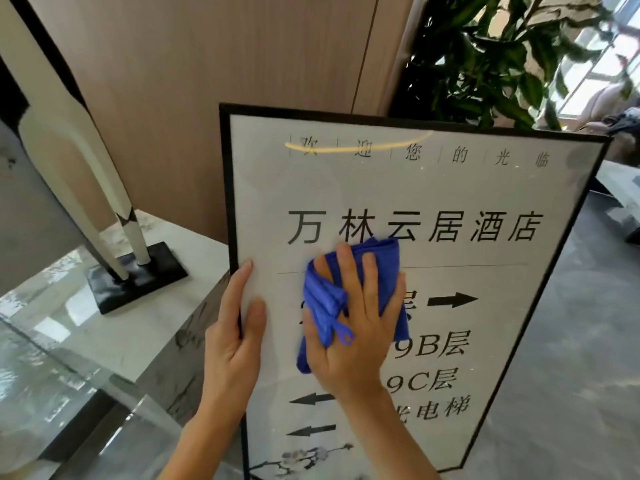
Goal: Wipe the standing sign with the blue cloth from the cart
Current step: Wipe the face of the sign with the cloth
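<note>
The standing sign [433, 188] is a tall black-framed white panel with dark lettering and arrows, filling the middle of the view. My left hand [233, 344] grips its left frame edge, thumb on the glass. My right hand [356, 327] lies flat on the panel's centre, pressing the bunched blue cloth [323, 303] against the glass. The cloth sticks out above and left of my fingers and covers part of the lettering. No cart is in view.
A marble-topped plinth [114, 327] stands left of the sign and carries a tall white sculpture on a black base [135, 275]. A leafy plant [502, 53] rises behind the sign at the right. Grey floor [571, 358] stretches to the right.
</note>
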Available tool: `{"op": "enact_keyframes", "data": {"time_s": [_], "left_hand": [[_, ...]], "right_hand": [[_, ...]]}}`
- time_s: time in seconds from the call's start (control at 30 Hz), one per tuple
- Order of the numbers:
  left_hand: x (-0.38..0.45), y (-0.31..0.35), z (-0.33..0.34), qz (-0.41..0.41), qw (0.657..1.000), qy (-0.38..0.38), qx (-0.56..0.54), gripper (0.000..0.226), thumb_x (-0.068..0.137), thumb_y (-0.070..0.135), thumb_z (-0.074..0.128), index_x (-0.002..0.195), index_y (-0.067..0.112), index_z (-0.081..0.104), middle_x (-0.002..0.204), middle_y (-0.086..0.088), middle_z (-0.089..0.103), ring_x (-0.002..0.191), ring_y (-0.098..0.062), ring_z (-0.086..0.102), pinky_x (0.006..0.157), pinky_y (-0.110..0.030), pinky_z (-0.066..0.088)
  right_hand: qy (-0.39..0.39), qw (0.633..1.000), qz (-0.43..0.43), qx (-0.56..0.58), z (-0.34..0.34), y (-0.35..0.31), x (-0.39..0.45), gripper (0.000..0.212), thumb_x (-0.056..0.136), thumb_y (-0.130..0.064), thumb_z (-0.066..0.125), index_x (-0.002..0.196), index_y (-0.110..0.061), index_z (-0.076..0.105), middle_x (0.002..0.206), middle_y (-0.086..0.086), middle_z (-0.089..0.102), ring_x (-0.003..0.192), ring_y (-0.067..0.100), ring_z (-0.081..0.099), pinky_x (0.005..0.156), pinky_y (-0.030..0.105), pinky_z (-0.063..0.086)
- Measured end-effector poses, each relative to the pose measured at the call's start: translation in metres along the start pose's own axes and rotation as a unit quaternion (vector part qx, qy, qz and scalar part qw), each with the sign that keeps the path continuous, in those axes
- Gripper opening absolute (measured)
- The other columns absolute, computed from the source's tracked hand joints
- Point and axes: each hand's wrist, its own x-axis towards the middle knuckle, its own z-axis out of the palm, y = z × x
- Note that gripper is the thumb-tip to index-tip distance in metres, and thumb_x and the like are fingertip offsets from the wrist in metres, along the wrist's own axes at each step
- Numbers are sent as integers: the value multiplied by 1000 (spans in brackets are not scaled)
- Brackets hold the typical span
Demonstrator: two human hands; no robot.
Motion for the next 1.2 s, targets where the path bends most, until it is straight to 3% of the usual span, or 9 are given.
{"op": "enact_keyframes", "data": {"time_s": [0.2,0.4,0.5,0.57,0.67,0.83,0.93,1.07,1.2], "left_hand": [[-6,-11,-1,-6,999,3,-40,45,94,62,51,137,59,42,134,40,52,118,14,55,85,-4,48],[-33,-28,1,-44,999,11,-5,44,92,60,48,134,68,36,136,44,46,125,12,49,101,-31,43],[-49,-35,1,-49,999,6,15,46,93,60,48,136,68,32,130,48,48,116,16,54,91,-19,50],[-59,-40,1,-59,998,6,29,46,93,63,47,136,70,31,118,52,53,103,22,57,79,-5,51],[-67,-44,0,-59,997,9,48,43,94,66,44,134,71,30,101,55,56,84,28,57,68,2,47],[-71,-63,-3,-29,998,21,52,42,91,70,44,131,72,31,110,51,57,89,22,62,64,0,49],[-78,-78,-3,-6,998,24,53,38,96,55,44,127,74,34,106,52,57,84,25,60,61,2,47],[-80,-85,-1,17,998,24,50,35,96,61,42,130,71,34,97,52,57,80,24,59,65,1,48],[-82,-90,0,66,996,13,62,40,103,46,39,136,67,32,96,58,53,79,31,53,64,8,39]], "right_hand": [[-12,1000,-8,16,-17,46,-1,56,106,-44,38,160,-31,24,161,-2,35,157,16,17,126,57,8],[7,997,55,57,-45,118,-12,57,104,-45,35,159,-33,24,165,-17,24,157,12,13,128,52,2],[31,995,67,65,-58,153,-21,56,104,-45,36,158,-39,21,165,-18,24,157,14,15,128,52,5],[39,994,82,61,-65,172,-27,55,105,-43,36,158,-33,26,165,-6,31,157,15,16,126,60,12],[50,992,94,61,-70,193,-36,55,106,-37,36,158,-22,30,166,-2,29,157,20,17,125,60,13],[99,989,90,67,-62,192,-45,55,105,-33,35,158,-39,20,166,-19,21,154,22,20,125,54,17],[119,982,129,63,-51,185,-50,54,108,-37,34,159,-25,26,167,-11,25,153,21,21,126,50,17],[138,977,139,82,-39,150,-50,52,109,-40,31,158,-26,25,162,-27,17,155,18,18,127,51,12],[115,987,90,63,-18,91,-57,52,108,-45,29,158,-32,25,164,-11,25,155,20,20,126,48,11]]}}
